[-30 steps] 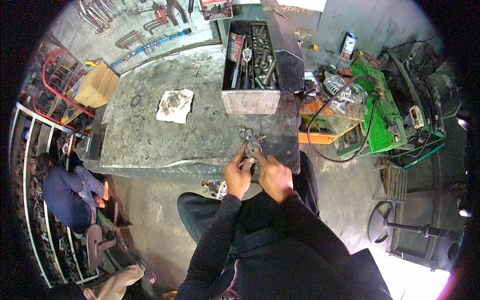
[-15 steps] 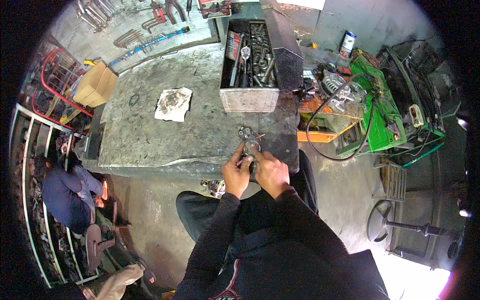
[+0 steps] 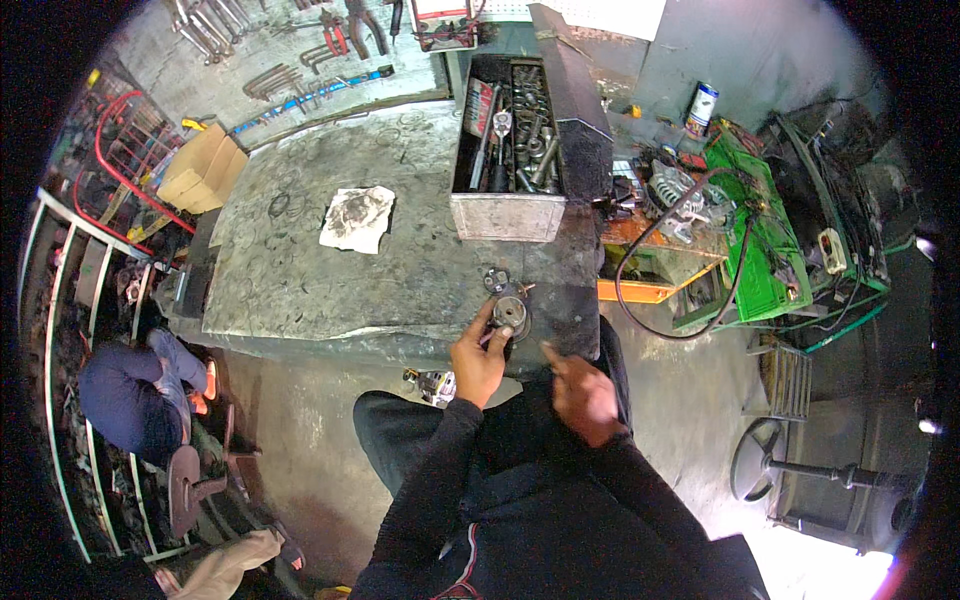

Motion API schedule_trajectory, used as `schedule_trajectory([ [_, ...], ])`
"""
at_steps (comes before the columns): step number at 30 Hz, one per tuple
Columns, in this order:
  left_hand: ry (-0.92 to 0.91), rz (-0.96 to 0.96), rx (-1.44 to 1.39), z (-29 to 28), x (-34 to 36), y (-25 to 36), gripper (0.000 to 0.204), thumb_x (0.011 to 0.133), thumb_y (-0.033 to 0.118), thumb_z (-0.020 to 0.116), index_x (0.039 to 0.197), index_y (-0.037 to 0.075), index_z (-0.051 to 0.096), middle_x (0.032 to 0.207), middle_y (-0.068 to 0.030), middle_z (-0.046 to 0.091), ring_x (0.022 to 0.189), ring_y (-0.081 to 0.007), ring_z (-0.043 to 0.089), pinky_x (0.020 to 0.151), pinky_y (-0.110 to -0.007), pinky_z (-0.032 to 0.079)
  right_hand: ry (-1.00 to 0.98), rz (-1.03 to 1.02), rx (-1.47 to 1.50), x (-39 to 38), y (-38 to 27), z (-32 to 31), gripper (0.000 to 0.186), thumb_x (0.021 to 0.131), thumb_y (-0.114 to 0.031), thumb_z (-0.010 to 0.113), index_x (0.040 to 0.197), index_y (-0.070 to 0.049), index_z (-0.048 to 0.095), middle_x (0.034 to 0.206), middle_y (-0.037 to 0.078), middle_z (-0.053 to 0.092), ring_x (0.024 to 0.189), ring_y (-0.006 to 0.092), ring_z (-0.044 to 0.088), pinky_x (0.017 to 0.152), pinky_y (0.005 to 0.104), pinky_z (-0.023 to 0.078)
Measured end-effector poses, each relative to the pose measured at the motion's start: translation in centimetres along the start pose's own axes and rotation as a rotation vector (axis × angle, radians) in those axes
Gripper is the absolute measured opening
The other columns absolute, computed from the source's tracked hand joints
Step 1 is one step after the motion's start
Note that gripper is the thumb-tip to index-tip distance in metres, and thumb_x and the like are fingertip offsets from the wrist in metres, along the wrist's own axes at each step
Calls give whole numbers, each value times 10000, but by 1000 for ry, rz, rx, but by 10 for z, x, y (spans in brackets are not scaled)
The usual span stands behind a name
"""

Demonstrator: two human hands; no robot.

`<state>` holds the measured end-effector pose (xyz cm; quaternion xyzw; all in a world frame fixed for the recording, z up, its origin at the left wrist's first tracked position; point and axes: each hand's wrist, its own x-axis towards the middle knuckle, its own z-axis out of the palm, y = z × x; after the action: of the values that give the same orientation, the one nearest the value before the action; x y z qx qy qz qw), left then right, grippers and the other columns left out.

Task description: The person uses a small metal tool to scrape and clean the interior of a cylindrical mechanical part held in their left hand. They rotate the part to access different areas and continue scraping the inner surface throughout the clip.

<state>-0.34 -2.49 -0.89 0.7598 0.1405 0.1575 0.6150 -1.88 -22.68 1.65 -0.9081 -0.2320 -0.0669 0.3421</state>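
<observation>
My left hand [image 3: 478, 362] grips a round metal part with a hole in its middle [image 3: 509, 312], thumb and fingers at its left side, over the front edge of the workbench. Just beyond it, a smaller dark metal piece with round openings [image 3: 495, 281] lies on the bench top. My right hand [image 3: 585, 398] is apart from the part, lower and to the right, above my lap. One finger points up and left; the rest of that hand is smeared by motion, so whether it holds anything is unclear.
A metal toolbox [image 3: 508, 218] with a ratchet and sockets stands at the bench's back right. A stained white cloth [image 3: 357, 219] lies on the workbench [image 3: 290, 290]. An alternator [image 3: 672, 187] sits on an orange stand to the right. Another person [image 3: 130, 400] crouches at left.
My right hand has left the round metal part and moved down and right. The left hand keeps its grip, and the part's face now shows. The view has shifted slightly.
</observation>
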Motion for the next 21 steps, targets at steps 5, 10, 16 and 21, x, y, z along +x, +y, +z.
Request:
schedule_trajectory([
  [5,53,161,278,5,-1,21,675,772,114,907,1386,15,642,1214,-219,738,1134,-380,713,1008,-429,550,102,253,29,-17,24,-61,450,957,-36,641,1398,-114,689,961,204,715,876,366,714,769,426,554],
  [10,41,4,167,13,11,11,731,696,146,956,1345,-4,656,1249,-225,727,1164,-393,699,1024,-442,536,74,358,56,-45,45,-75,451,961,-20,598,1400,-83,680,1126,244,735,1005,365,736,871,408,564],
  [16,14,181,44,-18,-34,89,665,693,59,946,1297,-17,678,1207,-125,753,1132,-197,702,1011,-350,538,80,623,36,-88,77,-82,466,961,-17,579,1415,-82,667,1301,242,712,1212,342,708,1018,389,534],
  [21,-13,417,128,-51,-57,184,740,578,197,1036,1207,-31,720,1179,-179,754,1108,-295,730,995,-411,555,51,701,24,-94,98,-89,482,964,-9,566,1431,-88,657,1320,240,706,1227,321,705,1025,389,534],
])
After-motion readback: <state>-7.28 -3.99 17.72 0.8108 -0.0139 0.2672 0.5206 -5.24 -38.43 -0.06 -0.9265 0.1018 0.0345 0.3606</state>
